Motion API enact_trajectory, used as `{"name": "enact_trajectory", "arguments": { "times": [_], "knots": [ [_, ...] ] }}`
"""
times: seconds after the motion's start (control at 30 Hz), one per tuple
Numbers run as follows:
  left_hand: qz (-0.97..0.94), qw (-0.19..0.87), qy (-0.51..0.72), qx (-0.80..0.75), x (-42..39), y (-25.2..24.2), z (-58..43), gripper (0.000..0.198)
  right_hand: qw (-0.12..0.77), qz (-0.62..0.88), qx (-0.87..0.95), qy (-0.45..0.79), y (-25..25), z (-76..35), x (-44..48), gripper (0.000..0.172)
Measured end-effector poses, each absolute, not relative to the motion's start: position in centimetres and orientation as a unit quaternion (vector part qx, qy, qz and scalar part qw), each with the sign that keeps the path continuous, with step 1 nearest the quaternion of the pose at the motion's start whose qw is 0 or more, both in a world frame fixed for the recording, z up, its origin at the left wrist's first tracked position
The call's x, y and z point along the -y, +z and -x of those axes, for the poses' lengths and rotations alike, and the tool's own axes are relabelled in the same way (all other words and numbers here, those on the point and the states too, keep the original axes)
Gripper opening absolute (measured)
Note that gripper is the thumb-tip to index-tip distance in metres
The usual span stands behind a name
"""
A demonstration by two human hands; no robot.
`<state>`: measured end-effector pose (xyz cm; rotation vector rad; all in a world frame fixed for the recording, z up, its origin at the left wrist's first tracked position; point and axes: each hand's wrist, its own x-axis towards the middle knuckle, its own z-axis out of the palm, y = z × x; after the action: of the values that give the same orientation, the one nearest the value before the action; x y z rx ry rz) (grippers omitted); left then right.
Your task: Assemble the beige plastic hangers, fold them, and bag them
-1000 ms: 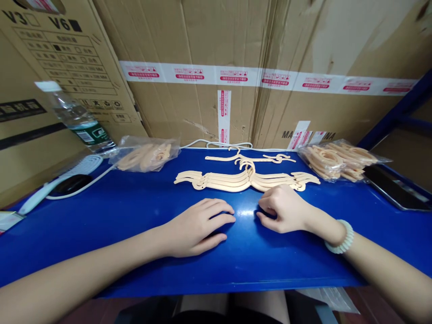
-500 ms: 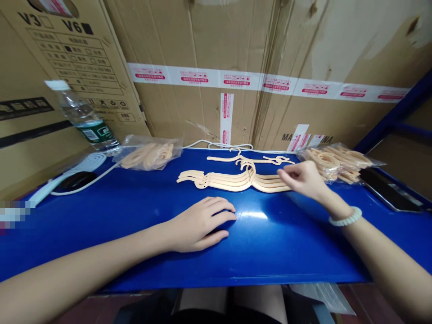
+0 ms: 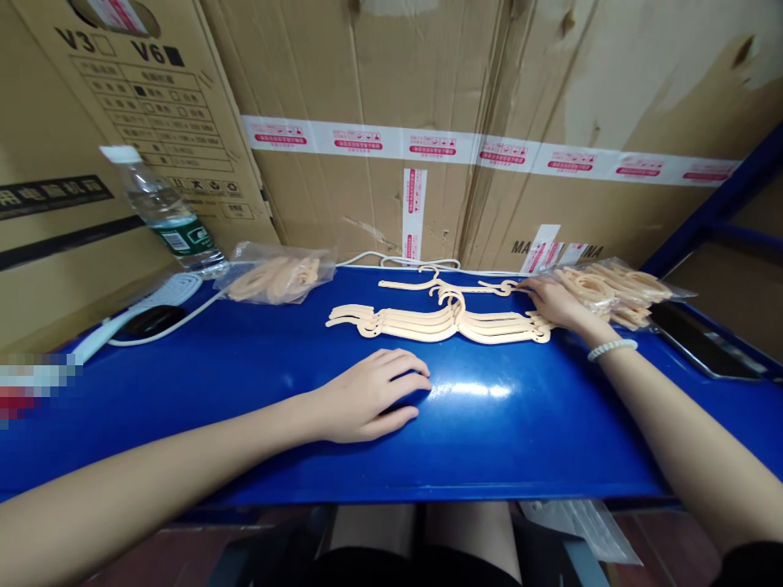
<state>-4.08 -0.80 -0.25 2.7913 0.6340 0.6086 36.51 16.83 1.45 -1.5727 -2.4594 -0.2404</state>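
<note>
Beige hangers (image 3: 428, 332) are stacked on the desk (image 3: 519, 440) beyond the relaxed, empty left hand (image 3: 373, 398) and could be dragged askew if snagged by the rear hanger (image 3: 471, 289) beside the right hand (image 3: 554, 301), its grip unclear.

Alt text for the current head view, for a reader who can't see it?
A person's right hand is at the right end of a beige hanger lying behind a group of hangers, its grip unclear; the left hand rests on the blue table in front. Clear bags of beige pieces lie to either side, with cardboard behind.
</note>
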Motion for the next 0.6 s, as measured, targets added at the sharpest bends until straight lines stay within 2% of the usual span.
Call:
{"name": "enact_trajectory", "arguments": {
  "times": [0.3,0.6],
  "knots": [
    [-0.948,0.102,0.211,-0.215,0.73,-0.3,3.99,0.027,0.137,0.547,0.82,-0.1,1.73,-37.12,-17.12,0.035],
    [-0.948,0.107,0.204,-0.218,0.74,-0.33,4.05,0.027,0.152,0.552,0.816,-0.073,1.69,-36.84,-17.09,0.039]
  ]
}}
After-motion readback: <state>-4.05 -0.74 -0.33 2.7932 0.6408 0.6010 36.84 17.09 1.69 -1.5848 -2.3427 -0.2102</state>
